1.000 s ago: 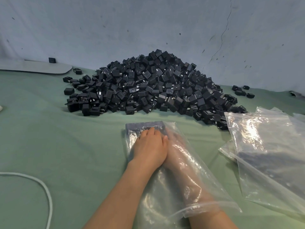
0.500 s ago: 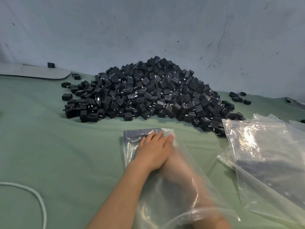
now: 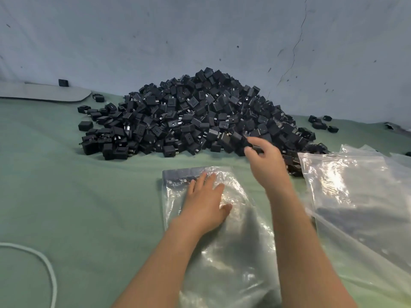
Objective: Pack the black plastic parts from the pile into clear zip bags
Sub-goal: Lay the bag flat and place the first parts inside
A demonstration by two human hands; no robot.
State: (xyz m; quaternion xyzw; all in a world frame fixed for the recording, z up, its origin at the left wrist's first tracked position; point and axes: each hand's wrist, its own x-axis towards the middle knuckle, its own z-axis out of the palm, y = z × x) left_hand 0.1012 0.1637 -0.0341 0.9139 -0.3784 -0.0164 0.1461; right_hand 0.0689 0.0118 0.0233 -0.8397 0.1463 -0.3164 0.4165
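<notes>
- Since a second ago the right hand (image 3: 264, 162) has come out of the bag (image 3: 224, 245), where it lay inside beside the left one. It now sits at the near edge of the pile (image 3: 200, 116).
- Its fingers are curled and pinch one black part (image 3: 256, 149) against the thumb, at the foot of the pile. I cannot tell whether the part is lifted clear of its neighbours.
- The left hand (image 3: 205, 204) has stayed on top of the bag, fingers straight and a little spread, pressing the plastic flat on the cloth (image 3: 89, 207).
- A row of packed parts (image 3: 178, 175) lies inside the bag along its far end, just beyond and left of the left fingertips.
- The bag lies lengthwise toward the person, its near end between the two forearms, crumpled and shiny.
- The pile is heaped against the wall (image 3: 155, 41), apart from the bag, with a strip of bare cloth between them.
- Spare bags (image 3: 355, 192) lie stacked at the right, their far corner over the pile's right foot.
- A few stray parts (image 3: 322, 124) sit on the cloth right of the pile.
- A white cord (image 3: 50, 270) curves at lower left, and a grey board (image 3: 44, 92) lies at far left by the wall.
</notes>
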